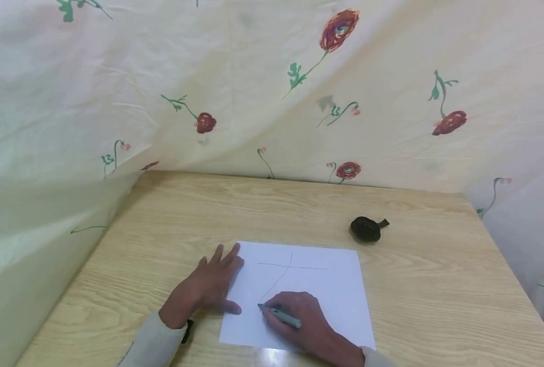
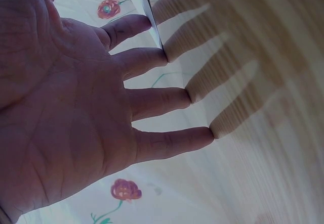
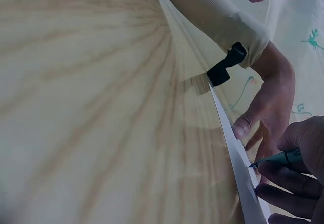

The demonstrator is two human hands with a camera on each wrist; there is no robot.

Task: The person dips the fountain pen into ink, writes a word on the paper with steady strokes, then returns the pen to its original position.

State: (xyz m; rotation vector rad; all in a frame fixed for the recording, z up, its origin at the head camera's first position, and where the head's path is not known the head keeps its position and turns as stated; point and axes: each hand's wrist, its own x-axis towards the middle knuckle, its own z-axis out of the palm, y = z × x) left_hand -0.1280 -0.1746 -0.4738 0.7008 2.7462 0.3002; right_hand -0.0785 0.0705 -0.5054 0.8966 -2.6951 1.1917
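Right hand pinches pen, nib just past fingertips
Left hand, fingers spread, touches paper; pen looks light, stiff, best held near nib; paper likely creases easily.

And here's pale, creased cloth sweeping from nine o'clock over twelve and round to three, dotted with red flowers! A big bloom flares at one, another droops past two! Below, a light wood-grained desk, glare gleaming at six!
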